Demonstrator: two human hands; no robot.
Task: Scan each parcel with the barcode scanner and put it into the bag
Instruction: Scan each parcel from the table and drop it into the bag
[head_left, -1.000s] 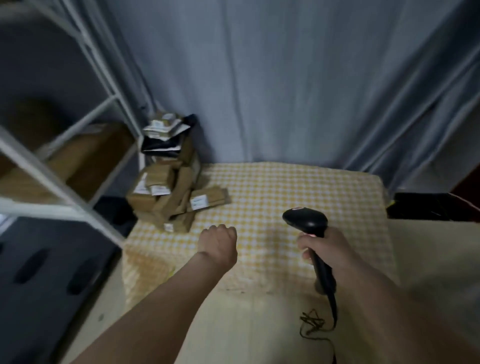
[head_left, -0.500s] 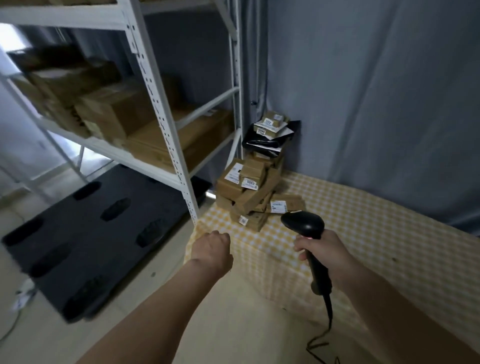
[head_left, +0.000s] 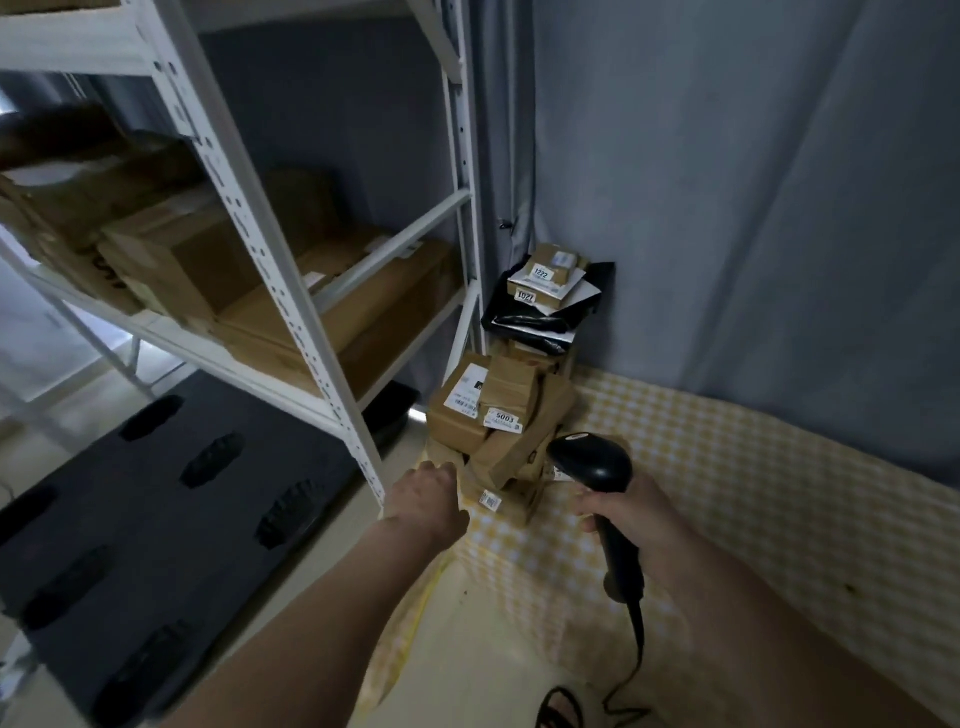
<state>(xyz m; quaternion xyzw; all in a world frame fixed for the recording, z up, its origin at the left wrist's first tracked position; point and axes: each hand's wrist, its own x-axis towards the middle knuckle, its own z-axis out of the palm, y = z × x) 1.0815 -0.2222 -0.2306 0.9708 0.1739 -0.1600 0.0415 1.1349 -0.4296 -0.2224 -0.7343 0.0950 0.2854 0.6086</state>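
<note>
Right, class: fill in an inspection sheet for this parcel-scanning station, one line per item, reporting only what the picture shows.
Surface: table under a yellow checked cloth.
Job's things: pile of cardboard parcels on the cloth's far left corner, labels reading 5003, 1222 and 1201; barcode scanner held beside the pile. No bag seen.
Clutter: black mailer among the upper parcels.
Grippers: right hand grips the scanner's handle; left hand is curled in a fist at the pile's foot, holding nothing visible.
Cables: scanner cable trails down to the bottom edge.
Surroundings: white metal shelving with large boxes on the left, black pallet on the floor, grey curtain behind.
</note>
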